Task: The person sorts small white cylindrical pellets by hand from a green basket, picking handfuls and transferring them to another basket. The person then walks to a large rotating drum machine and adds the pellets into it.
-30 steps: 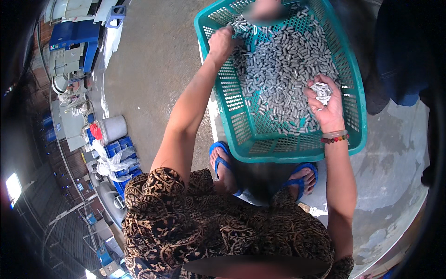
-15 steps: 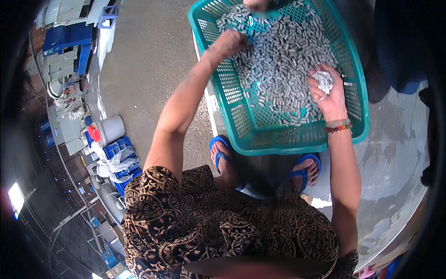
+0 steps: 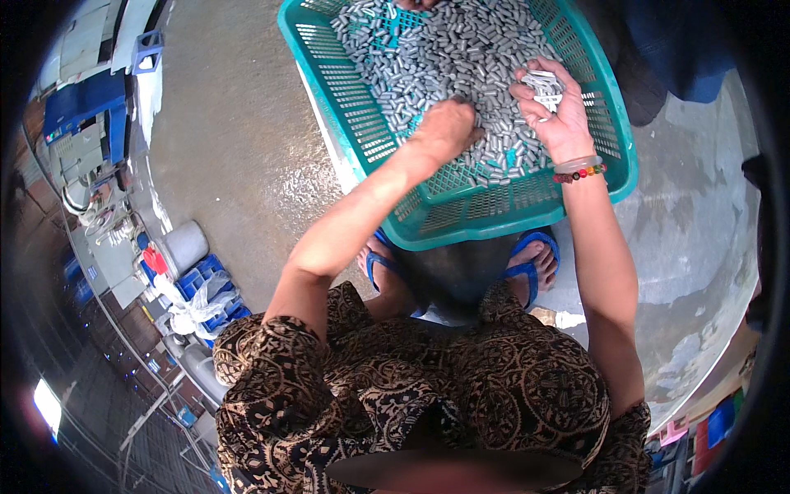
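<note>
A green plastic basket (image 3: 411, 232) holds a spread of small grey metal cylinders (image 3: 461, 62). My left hand (image 3: 444, 132) reaches over its near part, fingers curled down against the cylinders; whatever they pinch is hidden. Palm up, my right hand (image 3: 568, 130) is at the basket's right side. Its fingers curl round a bunch of small, bright silvery-white pieces (image 3: 543, 89), slimmer-looking than the loose cylinders. A beaded bracelet (image 3: 580, 174) circles that wrist. Another person's hand (image 3: 415, 3) shows in part at the basket's far edge.
My feet in blue flip-flops (image 3: 535, 262) stand just below the basket's near rim. Dark clothing of another person (image 3: 687, 49) is at the far right. A grey bucket (image 3: 183, 247) and a blue crate (image 3: 206, 280) stand to the left on the wet concrete floor (image 3: 239, 123).
My left hand has moved from the basket's left side toward its near middle. The right hand keeps its bunch. The whole view has shifted, so the basket appears higher and further left.
</note>
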{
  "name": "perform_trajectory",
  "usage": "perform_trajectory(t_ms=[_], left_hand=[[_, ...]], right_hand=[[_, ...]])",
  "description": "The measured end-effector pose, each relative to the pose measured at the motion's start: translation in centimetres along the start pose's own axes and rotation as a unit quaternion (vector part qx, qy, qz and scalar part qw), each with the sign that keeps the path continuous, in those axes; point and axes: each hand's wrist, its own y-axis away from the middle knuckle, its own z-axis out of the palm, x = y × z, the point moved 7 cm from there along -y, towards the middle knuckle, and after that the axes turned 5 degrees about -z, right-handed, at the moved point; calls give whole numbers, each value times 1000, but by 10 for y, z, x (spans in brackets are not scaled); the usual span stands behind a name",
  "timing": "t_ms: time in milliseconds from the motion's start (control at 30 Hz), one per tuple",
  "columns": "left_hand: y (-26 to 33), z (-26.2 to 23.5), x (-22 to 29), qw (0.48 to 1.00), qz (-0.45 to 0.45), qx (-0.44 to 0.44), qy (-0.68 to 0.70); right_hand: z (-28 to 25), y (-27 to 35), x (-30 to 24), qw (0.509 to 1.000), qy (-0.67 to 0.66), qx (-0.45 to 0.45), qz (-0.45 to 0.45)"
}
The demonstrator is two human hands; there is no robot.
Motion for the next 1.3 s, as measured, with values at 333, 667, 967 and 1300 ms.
perform_trajectory(t_ms=[333,667,967,1300], left_hand=[[-14,-65,-21,991,7,122,-48],[30,-116,99,920,252,298,-21],[12,-111,29,950,141,257,112],[-81,-111,-169,921,-241,300,60]], right_hand=[[-4,-3,6,997,53,53,7],[-6,2,6,987,109,102,-68],[22,1,17,996,26,-68,55],[16,7,17,986,162,36,20]])
